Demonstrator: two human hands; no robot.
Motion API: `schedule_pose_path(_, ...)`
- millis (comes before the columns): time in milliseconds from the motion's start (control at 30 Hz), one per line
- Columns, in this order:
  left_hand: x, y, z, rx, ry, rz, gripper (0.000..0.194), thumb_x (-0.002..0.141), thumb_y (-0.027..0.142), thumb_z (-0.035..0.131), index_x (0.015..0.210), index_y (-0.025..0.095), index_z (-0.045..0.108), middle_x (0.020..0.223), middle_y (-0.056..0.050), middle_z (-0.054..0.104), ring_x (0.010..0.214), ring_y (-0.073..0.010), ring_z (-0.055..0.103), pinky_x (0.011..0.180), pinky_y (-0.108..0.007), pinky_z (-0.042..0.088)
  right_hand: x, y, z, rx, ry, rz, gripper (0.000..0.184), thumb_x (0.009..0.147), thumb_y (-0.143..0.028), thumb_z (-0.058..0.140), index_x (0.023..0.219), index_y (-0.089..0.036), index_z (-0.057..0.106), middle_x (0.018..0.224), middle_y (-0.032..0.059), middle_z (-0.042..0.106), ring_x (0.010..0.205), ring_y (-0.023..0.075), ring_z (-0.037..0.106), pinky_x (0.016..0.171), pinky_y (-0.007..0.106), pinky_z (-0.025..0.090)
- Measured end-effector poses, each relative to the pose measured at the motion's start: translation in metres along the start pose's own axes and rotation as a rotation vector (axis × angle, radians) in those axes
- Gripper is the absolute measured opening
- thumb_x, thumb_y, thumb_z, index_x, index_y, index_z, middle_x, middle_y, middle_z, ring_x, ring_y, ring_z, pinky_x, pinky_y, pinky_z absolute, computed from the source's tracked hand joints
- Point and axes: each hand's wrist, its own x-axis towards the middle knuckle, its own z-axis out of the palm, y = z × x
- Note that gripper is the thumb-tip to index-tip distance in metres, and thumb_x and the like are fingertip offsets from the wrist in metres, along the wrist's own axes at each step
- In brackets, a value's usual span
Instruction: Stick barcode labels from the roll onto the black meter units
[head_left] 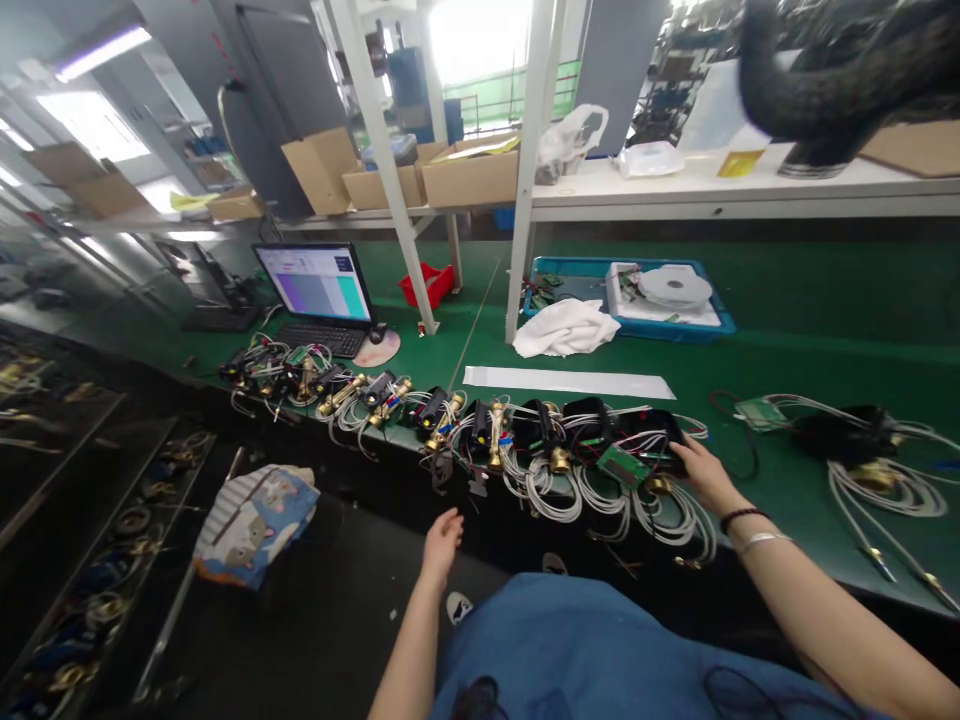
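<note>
While our right hand (701, 470) rests with fingers spread on the black meter housing (651, 432) at the near end of the row on the green bench (825, 300) — likely steadying it among its grey cable coils (555, 485) and small green board (624, 464) — our left hand (441, 535) hangs loosely open below the bench edge, holding nothing. Farther down the row sits a laptop (319, 290), and a white cloth (566, 328) lies beside a blue tray (712, 325) — parked well apart from the housings.

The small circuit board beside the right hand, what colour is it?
Green; the circuit board shows best in the head view, left of the right hand.
</note>
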Motion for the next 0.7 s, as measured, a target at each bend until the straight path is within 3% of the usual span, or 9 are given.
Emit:
schedule_pose_path(133,0.025,0.062,0.072,-0.217,-0.168,0.109,0.027,0.087,0.018,0.061,0.114,0.015,0.059,0.115,-0.008,0.062,0.099,-0.0193,0.062,0.088,-0.041,0.053,-0.001,-0.014,-0.006,0.102,-0.063,0.164,0.028,0.091,-0.033,0.056,0.114,-0.016,0.057,0.105,0.0054,0.062,0.085,0.015,0.062,0.072,0.033,0.055)
schedule_pose_path(233,0.029,0.09,0.096,-0.339,-0.156,0.097,0.035,0.088,0.021,0.06,0.122,0.016,0.053,0.124,-0.01,0.056,0.105,-0.0216,0.06,0.088,-0.042,0.053,0.003,-0.016,-0.016,0.165,-0.045,0.237,0.029,0.091,-0.034,0.055,0.114,-0.016,0.057,0.107,0.0059,0.062,0.086,0.0155,0.062,0.073,0.034,0.055)
schedule_pose_path(433,0.036,0.11,0.097,-0.468,-0.102,0.011,0.036,0.09,0.025,0.057,0.124,0.016,0.05,0.12,-0.01,0.057,0.1,-0.0211,0.061,0.082,-0.04,0.055,0.012,-0.008,-0.021,0.268,-0.024,0.3,0.028,0.091,-0.034,0.055,0.112,-0.015,0.057,0.107,0.006,0.061,0.087,0.0156,0.062,0.074,0.034,0.055)
schedule_pose_path(700,0.049,0.128,0.098,-0.574,-0.101,0.022,0.037,0.091,0.027,0.056,0.126,0.016,0.049,0.122,-0.01,0.056,0.102,-0.0216,0.06,0.084,-0.041,0.054,0.008,-0.009,0.013,0.314,-0.136,0.243,0.029,0.091,-0.032,0.056,0.115,-0.016,0.056,0.11,0.0063,0.061,0.09,0.0165,0.062,0.076,0.035,0.055)
